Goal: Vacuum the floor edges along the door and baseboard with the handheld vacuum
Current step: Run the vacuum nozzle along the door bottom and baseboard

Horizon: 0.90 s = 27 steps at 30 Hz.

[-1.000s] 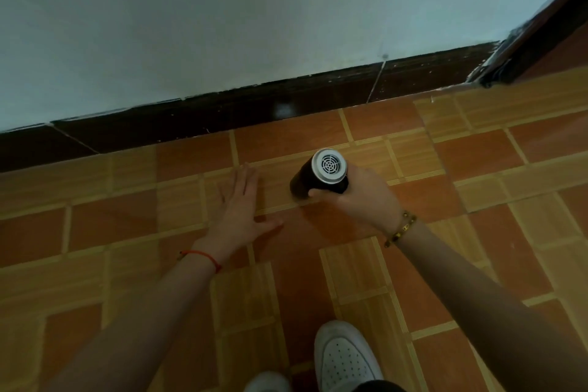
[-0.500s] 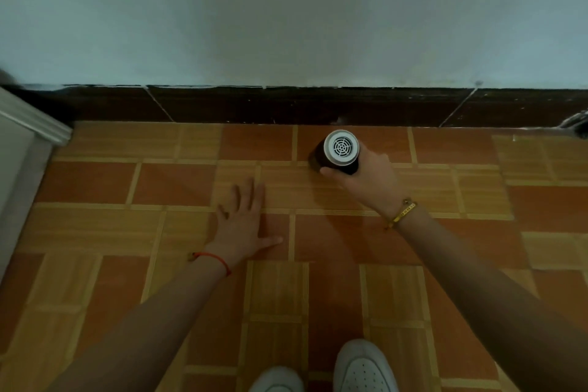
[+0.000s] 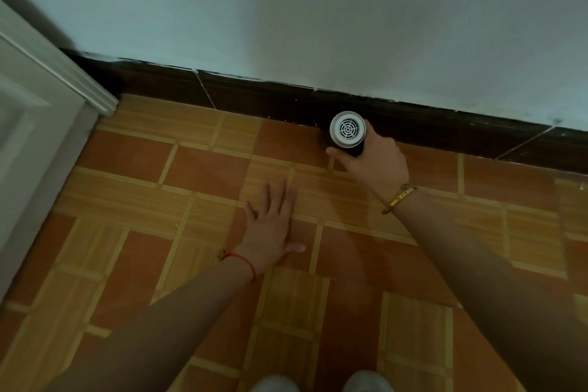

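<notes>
At the foot of the wall, toward one o'clock from the middle of our view, we see the handheld vacuum (image 3: 346,134), a black cylinder whose round white vented end cap faces up at us. Its far end points down at the line where the tiled floor (image 3: 206,165) meets the dark baseboard (image 3: 254,95), and the body stands just against that baseboard; we cannot tell whether the nozzle touches the tiles, since the cap and body hide it.

Our right hand (image 3: 374,164) reaches forward from five o'clock with the forearm nearly straight, the wrist bent slightly and a gold bracelet (image 3: 399,199) around it. Its fingers (image 3: 370,134) are wrapped about the vacuum's black barrel from the right, with the thumb pressed along the near side below the cap, so the grip is closed on the vacuum.

Our left hand (image 3: 270,226) lies palm down on the floor at the centre of the view, at about eight o'clock from the vacuum and well apart from it. Its fingers are straight, held close together and pointing toward twelve o'clock, with the thumb splayed out to the right. A red string bracelet (image 3: 243,261) circles that wrist.

At nine o'clock a white door (image 3: 35,124) with moulded trim runs along the floor's left edge and meets the baseboard in the corner.
</notes>
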{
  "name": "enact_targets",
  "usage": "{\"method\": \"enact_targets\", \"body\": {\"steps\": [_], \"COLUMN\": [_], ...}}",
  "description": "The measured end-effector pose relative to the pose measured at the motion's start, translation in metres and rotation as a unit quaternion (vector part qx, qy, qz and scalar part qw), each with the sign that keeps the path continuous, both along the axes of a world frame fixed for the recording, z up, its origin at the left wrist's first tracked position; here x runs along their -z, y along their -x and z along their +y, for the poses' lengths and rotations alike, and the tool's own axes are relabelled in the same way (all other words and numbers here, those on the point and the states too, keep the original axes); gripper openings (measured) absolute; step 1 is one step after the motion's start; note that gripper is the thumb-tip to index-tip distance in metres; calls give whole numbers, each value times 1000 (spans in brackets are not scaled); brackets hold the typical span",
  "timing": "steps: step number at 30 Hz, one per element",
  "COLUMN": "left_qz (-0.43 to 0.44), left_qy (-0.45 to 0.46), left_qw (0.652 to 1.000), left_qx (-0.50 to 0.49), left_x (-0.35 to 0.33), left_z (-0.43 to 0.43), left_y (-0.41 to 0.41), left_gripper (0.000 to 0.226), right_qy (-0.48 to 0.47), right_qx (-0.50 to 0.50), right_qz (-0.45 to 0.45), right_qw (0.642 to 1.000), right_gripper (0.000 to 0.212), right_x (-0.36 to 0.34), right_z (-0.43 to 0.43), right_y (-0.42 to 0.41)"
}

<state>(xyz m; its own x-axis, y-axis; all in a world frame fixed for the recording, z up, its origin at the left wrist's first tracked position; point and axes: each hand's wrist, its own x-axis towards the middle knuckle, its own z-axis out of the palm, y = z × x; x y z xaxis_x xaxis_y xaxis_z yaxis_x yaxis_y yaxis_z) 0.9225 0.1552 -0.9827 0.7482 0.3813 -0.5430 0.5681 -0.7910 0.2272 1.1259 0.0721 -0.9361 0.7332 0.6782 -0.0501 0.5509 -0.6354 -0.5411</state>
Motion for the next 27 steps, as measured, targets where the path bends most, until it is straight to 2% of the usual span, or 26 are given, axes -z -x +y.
{"method": "enact_targets", "body": {"steps": [6,13,27], "left_qz": [-26,-63,-85], "left_qy": [-21,-55,-77], "left_qw": [999,994,973], "left_qx": [2,-76,-198], "left_x": [3,9,13], "left_z": [3,30,76], "left_y": [8,35,103], "left_gripper": [121,117,89], "right_qy": [-18,-47,-68], "right_qx": [-26,-69,-147], "right_qz": [-5,-2,9], "right_qw": [999,997,987], "right_gripper": [75,75,73], "right_x": [8,14,19], "right_z": [41,78,173], "right_y": [11,25,66]}}
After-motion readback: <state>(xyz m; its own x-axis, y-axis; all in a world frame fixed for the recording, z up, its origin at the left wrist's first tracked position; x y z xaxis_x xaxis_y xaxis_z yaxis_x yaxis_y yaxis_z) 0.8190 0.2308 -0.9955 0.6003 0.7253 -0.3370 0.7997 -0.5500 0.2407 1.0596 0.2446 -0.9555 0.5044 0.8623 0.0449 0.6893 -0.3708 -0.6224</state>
